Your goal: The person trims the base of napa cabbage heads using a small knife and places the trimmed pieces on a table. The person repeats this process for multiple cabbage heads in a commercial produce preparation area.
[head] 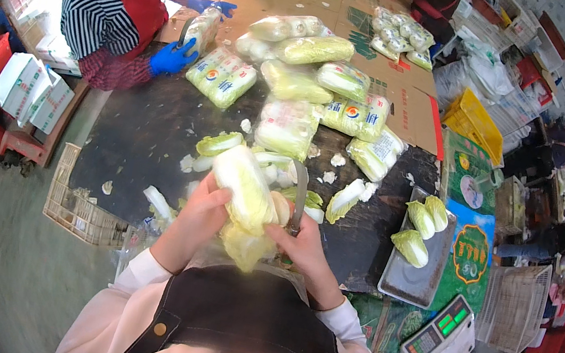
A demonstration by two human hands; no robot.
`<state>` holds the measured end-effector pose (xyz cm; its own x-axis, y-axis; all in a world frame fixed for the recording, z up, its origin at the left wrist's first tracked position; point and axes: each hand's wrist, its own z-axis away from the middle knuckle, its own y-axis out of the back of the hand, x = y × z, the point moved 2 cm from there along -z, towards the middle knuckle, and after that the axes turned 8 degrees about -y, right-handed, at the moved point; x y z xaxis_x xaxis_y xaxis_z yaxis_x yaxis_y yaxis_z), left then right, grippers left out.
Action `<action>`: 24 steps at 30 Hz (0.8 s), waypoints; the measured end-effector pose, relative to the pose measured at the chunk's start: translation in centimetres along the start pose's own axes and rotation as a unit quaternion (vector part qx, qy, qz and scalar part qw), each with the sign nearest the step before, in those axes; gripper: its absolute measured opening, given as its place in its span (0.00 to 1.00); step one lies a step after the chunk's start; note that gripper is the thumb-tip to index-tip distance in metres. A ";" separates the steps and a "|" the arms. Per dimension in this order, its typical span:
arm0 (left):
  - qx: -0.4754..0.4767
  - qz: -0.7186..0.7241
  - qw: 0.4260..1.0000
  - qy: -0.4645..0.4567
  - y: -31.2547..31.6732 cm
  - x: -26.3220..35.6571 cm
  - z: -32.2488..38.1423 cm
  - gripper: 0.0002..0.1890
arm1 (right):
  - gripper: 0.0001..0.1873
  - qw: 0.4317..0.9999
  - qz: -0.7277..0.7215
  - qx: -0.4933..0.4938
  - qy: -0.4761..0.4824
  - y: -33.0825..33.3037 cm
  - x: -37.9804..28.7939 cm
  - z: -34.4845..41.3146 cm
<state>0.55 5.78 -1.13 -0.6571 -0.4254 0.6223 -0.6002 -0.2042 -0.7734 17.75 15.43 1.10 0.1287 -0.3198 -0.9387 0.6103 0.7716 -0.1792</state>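
My left hand [200, 217] grips a trimmed napa cabbage [246, 187] from its left side, white stem end up and away from me. In my right hand [301, 242] is a knife with a curved grey blade [300, 194], its handle hidden by the fingers. That hand's thumb also touches the cabbage's lower right, beside a pale round cut face [280, 209]. Loose yellow leaves [246, 248] hang below the head. Just beyond lie cut-off leaves [220, 144] and a plastic-wrapped cabbage pack [286, 127] on the dark tabletop [150, 125].
More wrapped cabbages [316, 51] are heaped ahead. At left, a co-worker's blue-gloved hand [173, 58] holds a wrapped cabbage [203, 29]. To the right, a metal tray [411, 283] bears three small cabbages [411, 247], near a digital scale [437, 343]. A plastic crate [83, 212] stands at lower left.
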 end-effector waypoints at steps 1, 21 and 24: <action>-0.011 0.026 0.999 0.026 0.3 0.1 0.1 0.36 | 0.29 0.993 -0.016 -0.004 -0.116 0.4 0.4 0.0; -0.042 -0.279 0.951 0.124 -2.5 -0.5 1.5 0.26 | 0.25 0.976 -0.146 -0.054 -0.152 2.7 2.2 3.0; -0.036 -0.254 0.955 0.146 -2.8 -0.9 1.5 0.25 | 0.21 0.957 -0.237 -0.054 -0.160 3.6 2.7 3.2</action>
<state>3.47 5.44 0.28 -0.3653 -0.0208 0.9306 -0.8985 -0.2533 -0.3584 22.78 15.55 -1.16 0.1005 -0.7863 -0.6096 0.5766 0.5453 -0.6084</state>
